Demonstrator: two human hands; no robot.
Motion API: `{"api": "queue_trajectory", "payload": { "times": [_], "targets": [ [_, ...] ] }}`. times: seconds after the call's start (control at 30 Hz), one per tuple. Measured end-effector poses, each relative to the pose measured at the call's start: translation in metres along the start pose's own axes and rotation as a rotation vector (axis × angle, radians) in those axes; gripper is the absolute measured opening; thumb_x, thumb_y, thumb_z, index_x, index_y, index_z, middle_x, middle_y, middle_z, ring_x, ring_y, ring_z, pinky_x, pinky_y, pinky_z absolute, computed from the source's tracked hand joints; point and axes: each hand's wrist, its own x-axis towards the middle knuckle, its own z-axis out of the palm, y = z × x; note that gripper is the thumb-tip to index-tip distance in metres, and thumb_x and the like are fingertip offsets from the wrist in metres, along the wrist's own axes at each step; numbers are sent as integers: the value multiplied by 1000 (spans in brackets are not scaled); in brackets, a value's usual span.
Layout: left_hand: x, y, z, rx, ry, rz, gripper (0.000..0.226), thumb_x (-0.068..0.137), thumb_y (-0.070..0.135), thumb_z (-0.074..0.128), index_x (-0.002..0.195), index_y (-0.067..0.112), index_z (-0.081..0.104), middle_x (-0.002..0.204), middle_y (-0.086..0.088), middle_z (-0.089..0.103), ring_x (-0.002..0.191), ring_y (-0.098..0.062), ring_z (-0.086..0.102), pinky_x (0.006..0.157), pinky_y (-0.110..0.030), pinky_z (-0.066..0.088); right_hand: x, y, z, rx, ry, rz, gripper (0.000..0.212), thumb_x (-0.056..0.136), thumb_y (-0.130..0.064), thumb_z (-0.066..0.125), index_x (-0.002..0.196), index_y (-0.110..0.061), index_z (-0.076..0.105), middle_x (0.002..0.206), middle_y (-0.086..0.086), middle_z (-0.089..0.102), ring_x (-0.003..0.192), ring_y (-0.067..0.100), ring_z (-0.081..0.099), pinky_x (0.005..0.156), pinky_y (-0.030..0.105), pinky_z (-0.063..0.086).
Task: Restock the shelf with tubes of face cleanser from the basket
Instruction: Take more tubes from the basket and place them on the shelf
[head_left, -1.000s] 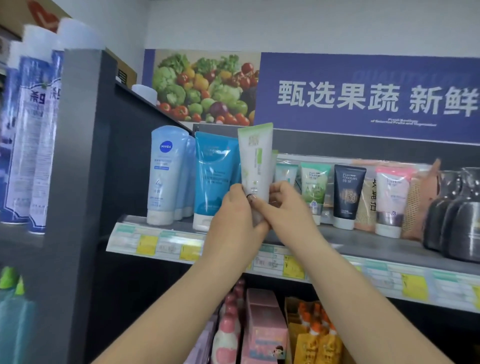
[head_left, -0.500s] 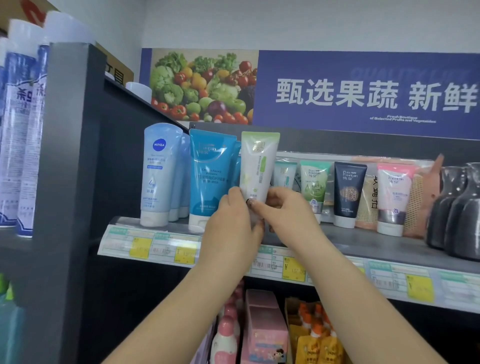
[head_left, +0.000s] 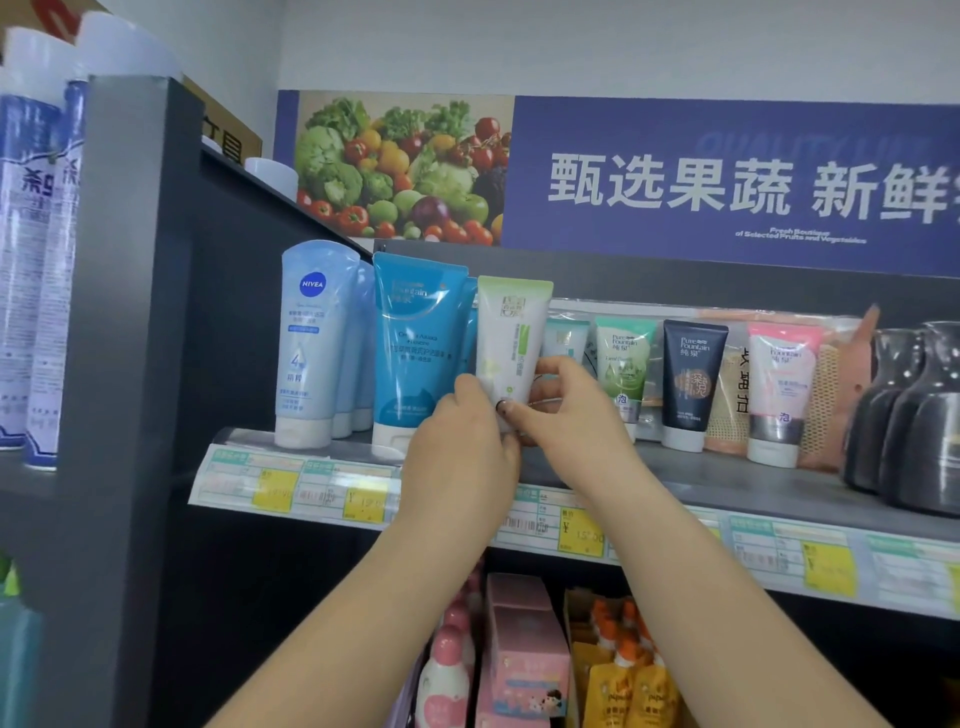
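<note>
A white tube of face cleanser with a green top (head_left: 511, 332) stands upright, cap down, over the grey shelf (head_left: 727, 480). My left hand (head_left: 462, 441) and my right hand (head_left: 569, 410) both pinch its lower end, which they hide along with the cap. It sits just right of a bright blue tube (head_left: 415, 348) and in front of a pale teal tube (head_left: 566, 338). Light blue Nivea tubes (head_left: 311, 343) stand at the shelf's left end. The basket is out of view.
Right of the held tube stand green (head_left: 623, 364), dark navy (head_left: 691, 379) and pink (head_left: 779, 389) tubes, then dark glass jugs (head_left: 909, 421). Price labels line the shelf edge (head_left: 576, 530). Pink boxes and orange pouches fill the shelf below. A grey upright panel (head_left: 119, 364) stands left.
Both hands have lowered the white tube from above the row down to the shelf, and turned its printed face forward. My head has moved slightly closer.
</note>
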Motion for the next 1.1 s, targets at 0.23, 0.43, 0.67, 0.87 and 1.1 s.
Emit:
{"api": "queue_trajectory", "payload": {
  "times": [0.23,0.43,0.67,0.87,1.1],
  "targets": [
    [2,2,-2,0,-38,-42,24,92,28,52,101,12,36,104,-9,56,92,-25,56,65,-27,34,-2,-4,0,-52,9,-11,38,79,-11,72,108,-22,50,90,-5,63,86,14,64,83,42,54],
    [-8,-4,0,-40,-16,54,32,90,27,56,111,8,41,107,-8,51,97,-23,52,74,-26,38,-9,-15,-1,138,189,11,33,87,-34,61,111,-14,52,90,-9,55,87,11,56,81,28,46],
    [-37,-15,-2,-109,81,279,54,89,19,53,137,1,37,136,-16,46,127,-30,42,107,-34,30,-49,-20,0,-20,280,-273,26,88,-15,59,111,-21,49,106,-10,53,103,6,52,90,22,43],
    [-79,-30,-8,-107,-8,332,59,89,30,35,143,7,32,146,-13,38,136,-28,34,111,-42,31,-107,14,-1,-294,208,-397,40,84,-18,57,123,-12,52,115,-6,51,109,3,45,96,7,31],
    [-163,-59,5,-47,-110,343,65,76,11,60,138,3,40,144,-25,36,126,-38,43,103,-51,34,-191,60,14,-406,-4,-469,46,78,-24,56,118,-1,57,117,10,58,113,18,47,103,51,35]
  ]
}}
